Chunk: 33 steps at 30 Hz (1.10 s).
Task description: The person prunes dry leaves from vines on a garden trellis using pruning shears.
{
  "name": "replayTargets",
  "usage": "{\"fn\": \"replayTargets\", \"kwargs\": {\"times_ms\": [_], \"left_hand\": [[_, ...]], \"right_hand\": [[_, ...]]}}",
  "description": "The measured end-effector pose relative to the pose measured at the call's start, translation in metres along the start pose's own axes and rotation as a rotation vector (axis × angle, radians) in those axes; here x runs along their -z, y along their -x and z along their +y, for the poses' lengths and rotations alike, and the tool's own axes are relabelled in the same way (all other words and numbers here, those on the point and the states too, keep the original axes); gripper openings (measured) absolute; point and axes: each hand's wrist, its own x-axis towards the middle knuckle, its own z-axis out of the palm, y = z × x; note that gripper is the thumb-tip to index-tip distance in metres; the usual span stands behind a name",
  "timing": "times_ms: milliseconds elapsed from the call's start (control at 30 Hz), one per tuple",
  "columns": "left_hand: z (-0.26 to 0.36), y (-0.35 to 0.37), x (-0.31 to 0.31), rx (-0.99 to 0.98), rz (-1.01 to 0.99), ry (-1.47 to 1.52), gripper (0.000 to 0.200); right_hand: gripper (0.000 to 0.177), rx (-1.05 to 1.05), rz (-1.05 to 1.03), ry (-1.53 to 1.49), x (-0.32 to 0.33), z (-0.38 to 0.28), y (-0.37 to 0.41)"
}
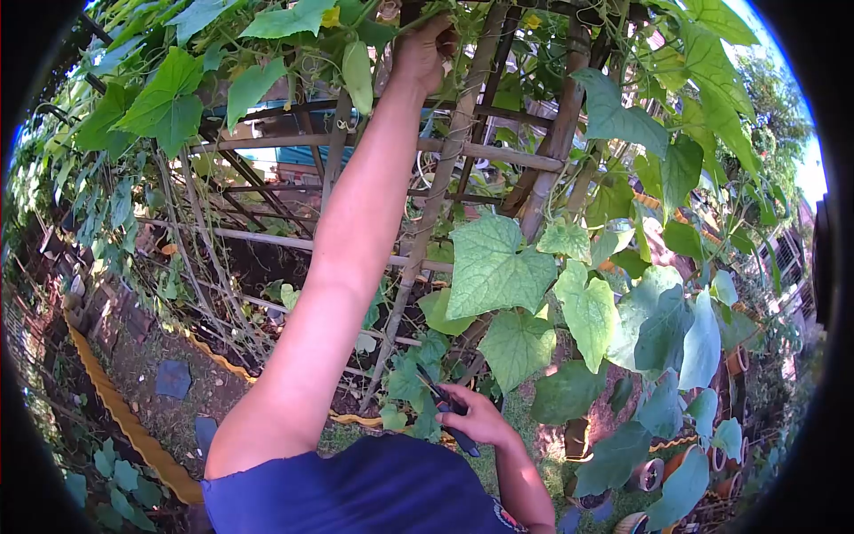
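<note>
My left arm stretches up to the top of the trellis, where my left hand point(422, 55) is among stems and leaves. Its fingers are curled and partly hidden, so what they hold cannot be made out. Just left of it hangs a pale green cucumber-like fruit point(358, 76). Low in front of my body, my right hand point(476, 416) is closed around the dark handles of a pair of pruning shears point(455, 425). Their blades point up and to the left, close to some vine leaves point(414, 378).
A trellis of wooden poles point(436, 196) and crossbars stands before me, covered in vines. Large leaves point(498, 267) hang at the right. Yellow wavy edging point(133, 427) borders the bed at lower left, near a flat stone point(173, 378). Several pots stand at lower right.
</note>
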Motion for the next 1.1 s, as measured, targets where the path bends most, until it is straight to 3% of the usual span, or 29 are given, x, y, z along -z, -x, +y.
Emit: {"fn": "replayTargets", "kwargs": {"times_ms": [233, 500, 700, 800, 1100], "left_hand": [[0.010, 0.010, -0.008, 0.204, 0.108, -0.038, 0.015], [0.014, 0.021, -0.003, 0.293, 0.164, -0.048, 0.016], [0.021, 0.034, -0.010, 0.226, 0.211, -0.106, 0.016], [0.018, 0.031, -0.004, 0.206, 0.202, -0.077, 0.015], [0.023, 0.039, -0.010, 0.169, 0.242, -0.049, 0.012]], "right_hand": [[0.064, 0.218, -0.123, -0.441, 0.015, -0.106, -0.004], [0.045, 0.508, 0.094, -0.827, 0.052, -0.246, -0.038], [0.032, 0.510, 0.374, -0.384, 0.094, -0.316, -0.105], [0.040, 0.396, 0.445, -0.266, 0.105, -0.340, -0.124], [0.041, 0.440, 0.503, -0.241, 0.119, -0.362, -0.155]]}}
